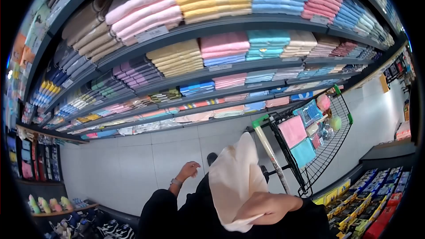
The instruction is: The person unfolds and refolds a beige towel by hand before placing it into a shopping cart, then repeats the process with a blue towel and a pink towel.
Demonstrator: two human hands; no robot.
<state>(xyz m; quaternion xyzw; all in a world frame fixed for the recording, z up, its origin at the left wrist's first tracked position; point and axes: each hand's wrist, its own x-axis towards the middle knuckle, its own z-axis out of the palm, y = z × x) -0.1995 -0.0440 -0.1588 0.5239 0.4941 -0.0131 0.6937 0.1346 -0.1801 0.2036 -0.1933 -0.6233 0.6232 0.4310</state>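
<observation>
A cream cloth hangs in front of my body, partly unfolded. My right hand is closed on its lower edge, with the fingers partly hidden by the fabric. To the left, my left hand hovers above the floor, fingers loosely curled and apart, holding nothing; a watch is on that wrist. Just right of the cloth stands a shopping cart holding a folded pink towel, a folded turquoise towel and several small packaged goods.
Shelves of folded towels in many colours run across the front. Packaged goods fill a rack at the lower right. Slippers and small figures sit on shelves at the lower left. Grey floor tiles lie between.
</observation>
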